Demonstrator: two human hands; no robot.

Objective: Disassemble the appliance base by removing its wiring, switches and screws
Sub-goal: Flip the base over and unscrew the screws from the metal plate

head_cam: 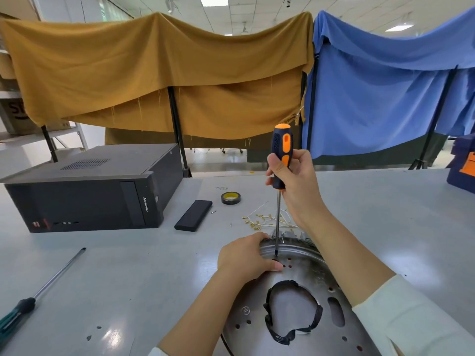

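Observation:
A round metal appliance base point(295, 276) lies on the table in front of me, with a hole in its middle edged with black tape point(293, 312). My left hand point(244, 255) grips the base's far rim, thumb pressed on the plate. My right hand point(293, 183) holds a black and orange screwdriver point(281, 160) upright. Its shaft tip meets the plate near the rim, just beyond my left thumb. A bundle of pale wires with brass terminals point(264, 220) lies on the table behind the base.
A black computer case point(90, 188) lies at the left. A black flat box point(194, 215), a roll of tape point(230, 198) and a loose screw point(213, 211) sit mid-table. A second screwdriver with a green and black handle point(33, 299) lies near left. Cloth-draped racks stand behind.

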